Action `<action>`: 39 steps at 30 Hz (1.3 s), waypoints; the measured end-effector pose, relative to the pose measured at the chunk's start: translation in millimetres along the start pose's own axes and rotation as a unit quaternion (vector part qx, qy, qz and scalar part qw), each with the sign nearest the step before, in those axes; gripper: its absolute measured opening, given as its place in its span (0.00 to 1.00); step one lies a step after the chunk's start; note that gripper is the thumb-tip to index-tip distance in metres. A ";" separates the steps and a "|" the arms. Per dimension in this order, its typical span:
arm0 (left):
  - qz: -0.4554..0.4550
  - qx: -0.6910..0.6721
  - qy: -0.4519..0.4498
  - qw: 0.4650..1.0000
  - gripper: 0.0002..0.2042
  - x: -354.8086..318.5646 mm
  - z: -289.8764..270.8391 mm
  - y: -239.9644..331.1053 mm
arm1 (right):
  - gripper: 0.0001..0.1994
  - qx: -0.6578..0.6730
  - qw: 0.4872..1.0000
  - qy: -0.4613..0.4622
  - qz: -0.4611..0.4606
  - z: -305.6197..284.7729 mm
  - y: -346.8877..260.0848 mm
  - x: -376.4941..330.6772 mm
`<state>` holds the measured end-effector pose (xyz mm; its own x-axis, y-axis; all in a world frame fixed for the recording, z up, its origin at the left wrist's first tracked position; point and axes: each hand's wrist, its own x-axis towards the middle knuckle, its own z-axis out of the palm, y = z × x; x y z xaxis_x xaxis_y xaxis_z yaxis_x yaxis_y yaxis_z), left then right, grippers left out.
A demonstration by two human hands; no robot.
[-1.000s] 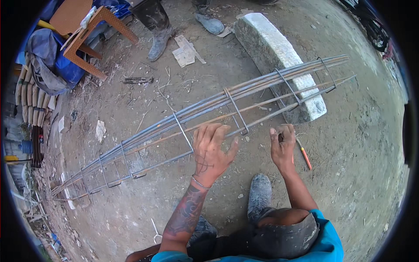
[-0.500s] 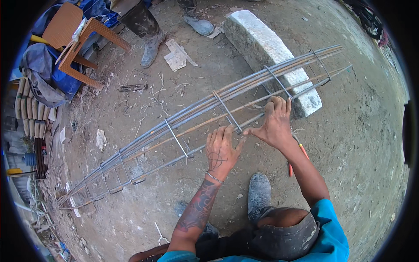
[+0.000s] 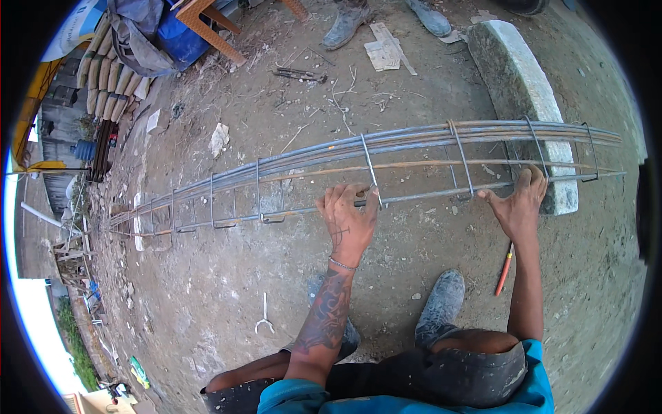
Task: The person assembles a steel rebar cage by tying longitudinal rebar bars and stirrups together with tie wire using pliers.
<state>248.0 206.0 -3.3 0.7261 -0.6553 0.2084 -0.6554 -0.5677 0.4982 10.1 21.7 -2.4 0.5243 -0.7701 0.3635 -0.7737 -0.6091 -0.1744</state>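
Observation:
A long rebar cage (image 3: pixel 414 148) of several steel bars and wire stirrups lies across the dirt ground, its right end resting on a concrete block (image 3: pixel 524 90). My left hand (image 3: pixel 348 217) grips the near lower bar beside a stirrup. My right hand (image 3: pixel 520 203) holds the same bar further right, next to another stirrup and close to the block. An orange-handled tool (image 3: pixel 504 270) lies on the ground below my right hand.
A small metal bending key (image 3: pixel 263 316) lies on the dirt near my knees. Another person's boots (image 3: pixel 345 21) stand at the top. Cement bags (image 3: pixel 114 65), a wooden stool (image 3: pixel 207 21) and paper scraps (image 3: pixel 383 52) sit at the upper left and top.
My right hand has moved right along the near bar, and my left hand has closed on that bar. The orange-handled tool now lies on the ground. The view has shifted.

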 end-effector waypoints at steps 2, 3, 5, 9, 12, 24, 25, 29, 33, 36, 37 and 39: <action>0.047 -0.035 -0.003 0.998 0.14 3.4 4.9 2.3 | 0.44 -0.010 0.997 0.074 0.018 -16.5 -1.2 -1.6; 0.044 -0.037 -0.002 0.998 0.14 3.2 3.0 -1.1 | 0.43 0.034 0.998 0.036 0.036 -30.0 -25.1 -2.4; 0.033 -0.034 -0.043 0.998 0.14 5.4 -5.8 -11.2 | 0.41 0.140 0.987 -0.018 -0.079 -28.5 -80.4 -7.8; 0.016 -0.081 -0.095 0.992 0.13 19.9 -11.7 -6.8 | 0.39 0.187 0.972 -0.088 -0.115 -9.5 -137.7 -14.7; -0.051 -0.126 -0.191 0.972 0.13 31.3 -22.9 -6.7 | 0.39 0.179 0.977 -0.094 -0.069 5.8 -146.7 -16.0; 0.016 -0.135 -0.315 0.939 0.17 48.0 -31.0 -36.7 | 0.41 0.051 0.995 -0.080 0.026 18.2 -167.2 -18.1; 0.023 -0.154 -0.332 0.930 0.18 49.5 -29.4 -40.3 | 0.42 0.030 0.997 -0.071 0.027 19.4 -166.4 -18.8; 0.014 -0.182 -0.362 0.914 0.18 66.1 -15.4 -37.0 | 0.45 -0.013 0.997 -0.067 0.041 23.3 -170.7 -17.8; 0.000 -0.228 -0.315 0.921 0.17 67.6 -14.0 -43.5 | 0.49 -0.001 0.994 -0.094 0.049 21.5 -175.4 -10.7; 0.006 -0.245 -0.282 0.928 0.17 58.8 -4.1 -44.6 | 0.52 -0.007 0.993 -0.104 0.051 22.9 -174.2 -12.2; 0.003 -0.248 -0.279 0.928 0.17 61.7 -2.4 -49.4 | 0.52 -0.021 0.994 -0.097 0.047 24.8 -174.6 -11.7; 0.015 -0.232 -0.300 0.925 0.16 63.5 -0.4 -52.4 | 0.53 -0.018 0.993 -0.104 0.048 28.0 -172.9 -12.5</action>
<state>328.6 194.4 -15.8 0.3712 -0.9048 -0.2086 -0.4120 -0.3618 0.8363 147.3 131.3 -2.4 0.5074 -0.8486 0.1495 -0.8335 -0.5274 -0.1647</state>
